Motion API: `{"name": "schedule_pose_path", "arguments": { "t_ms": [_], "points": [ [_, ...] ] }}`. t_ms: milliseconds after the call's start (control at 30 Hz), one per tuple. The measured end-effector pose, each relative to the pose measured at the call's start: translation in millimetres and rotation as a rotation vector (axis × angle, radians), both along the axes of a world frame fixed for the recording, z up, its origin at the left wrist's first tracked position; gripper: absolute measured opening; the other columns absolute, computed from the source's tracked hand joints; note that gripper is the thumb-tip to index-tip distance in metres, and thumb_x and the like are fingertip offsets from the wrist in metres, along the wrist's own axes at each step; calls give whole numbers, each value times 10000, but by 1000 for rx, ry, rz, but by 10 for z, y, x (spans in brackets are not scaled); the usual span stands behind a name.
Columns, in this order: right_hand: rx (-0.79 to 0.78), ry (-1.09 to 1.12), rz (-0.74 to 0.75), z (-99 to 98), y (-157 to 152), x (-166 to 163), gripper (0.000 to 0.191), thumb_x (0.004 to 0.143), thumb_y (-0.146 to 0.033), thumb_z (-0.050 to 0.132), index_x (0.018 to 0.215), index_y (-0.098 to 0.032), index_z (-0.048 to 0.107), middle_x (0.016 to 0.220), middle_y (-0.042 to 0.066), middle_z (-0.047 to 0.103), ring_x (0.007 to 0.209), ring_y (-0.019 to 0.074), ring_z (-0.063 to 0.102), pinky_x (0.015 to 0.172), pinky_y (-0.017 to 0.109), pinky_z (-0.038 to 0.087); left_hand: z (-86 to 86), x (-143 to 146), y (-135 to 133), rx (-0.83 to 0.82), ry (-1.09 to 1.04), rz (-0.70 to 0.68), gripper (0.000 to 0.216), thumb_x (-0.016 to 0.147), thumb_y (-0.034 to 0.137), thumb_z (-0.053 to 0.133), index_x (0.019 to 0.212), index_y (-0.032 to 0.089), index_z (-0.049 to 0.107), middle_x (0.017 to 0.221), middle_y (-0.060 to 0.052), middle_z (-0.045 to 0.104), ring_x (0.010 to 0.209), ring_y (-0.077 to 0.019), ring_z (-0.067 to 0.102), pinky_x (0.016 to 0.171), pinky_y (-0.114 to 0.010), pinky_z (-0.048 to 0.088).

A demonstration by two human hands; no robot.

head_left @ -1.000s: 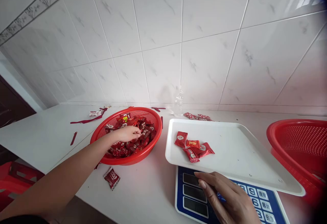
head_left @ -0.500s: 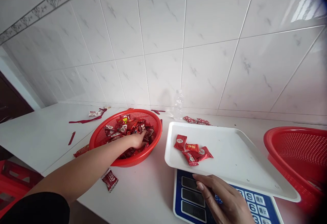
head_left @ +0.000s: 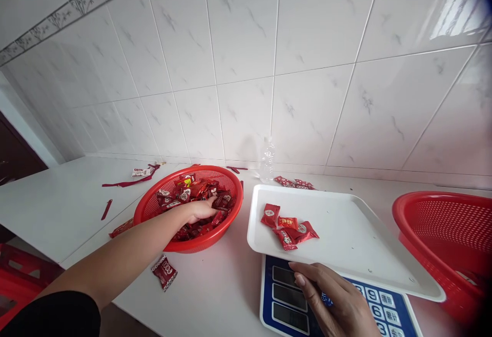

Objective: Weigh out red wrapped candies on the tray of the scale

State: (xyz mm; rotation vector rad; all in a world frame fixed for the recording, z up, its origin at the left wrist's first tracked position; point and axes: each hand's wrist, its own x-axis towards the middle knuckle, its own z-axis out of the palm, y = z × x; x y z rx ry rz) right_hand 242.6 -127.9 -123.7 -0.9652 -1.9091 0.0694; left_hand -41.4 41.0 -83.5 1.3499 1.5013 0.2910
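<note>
The left hand (head_left: 203, 210) is down among the wrapped sweets (head_left: 185, 195) in the red basket (head_left: 217, 237), thumb raised, the other fingers partly buried; whether it has hold of one I cannot tell. The right hand (head_left: 332, 296) hangs over the scale (head_left: 288, 296), forefinger and thumb almost together with nothing showing between them; its other fingers are hidden.

The step in hand looks like picking through the sweets. Lifting one out would call for a pinch on a single wrapper, clear of its neighbours and the rim. The pile lies right around the left hand and well apart from the right.

Beyond the right hand, a small group of sweets rests at the left end of the white tray (head_left: 338, 224). One loose sweet (head_left: 165, 273) lies on the tabletop (head_left: 219, 291) in front of the basket; a clear bottle (head_left: 266, 162) stands by the wall.
</note>
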Motion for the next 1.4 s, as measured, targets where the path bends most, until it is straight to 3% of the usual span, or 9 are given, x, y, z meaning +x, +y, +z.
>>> {"name": "schedule_pose_path", "arguments": {
  "t_ms": [133,267,367,667,867,1000,1133,1267,1400],
  "points": [
    [-14,-9,8,12,-7,0,175,941,-204,476,1043,-203,618,751,29,672,642,118,662,567,185,525,26,46,-21,-21,-78,46,1041,733,334,741,1521,253,66,1160,-110,672,818,-171,688,701,-276,546],
    [-5,1,2,5,-11,0,182,941,-203,477,1062,-216,612,775,34,682,658,125,667,570,191,526,18,62,-2,2,-102,88,1057,688,156,742,1519,222,92,939,-65,711,707,-168,672,640,-274,527],
    [1,10,8,9,-12,-1,168,940,-199,478,1042,-216,611,748,22,670,635,114,657,558,182,520,72,36,11,42,-138,108,1014,667,96,737,1506,176,173,881,-53,696,769,-176,672,681,-267,519],
    [23,24,18,74,-15,-20,166,946,-201,464,1011,-204,617,703,5,652,585,92,632,528,164,504,462,-7,-97,126,-257,35,525,731,152,692,1231,163,532,1114,-107,649,995,-200,644,858,-344,509],
    [20,28,-16,124,-27,-40,184,948,-215,451,965,-193,633,684,16,655,556,103,622,499,187,494,559,242,-164,274,-205,-45,341,773,188,632,1106,175,558,997,-65,667,898,-181,645,729,-290,474],
    [9,37,-42,135,-40,-36,195,948,-206,443,968,-186,636,689,23,656,561,107,617,505,197,490,561,556,-302,319,-199,-210,359,781,189,598,1135,180,535,946,-49,686,830,-177,642,674,-281,446],
    [-8,51,-47,119,-46,-26,182,942,-197,457,991,-188,633,733,27,673,606,110,635,547,199,503,450,803,-425,365,-153,-350,453,744,174,627,1187,182,533,891,-27,696,825,-193,634,720,-304,451],
    [-8,53,-40,119,-42,-24,180,938,-188,459,983,-188,633,736,27,675,611,112,635,551,205,502,331,902,-449,448,-95,-390,471,754,167,629,1216,205,541,821,-1,668,798,-194,622,748,-317,455],
    [-2,62,-45,133,-49,-16,178,934,-190,466,989,-188,636,739,27,677,607,111,633,552,206,506,376,915,-518,437,-135,-388,440,804,174,594,1235,176,506,884,-35,668,882,-211,644,796,-334,478]
  ]
}}
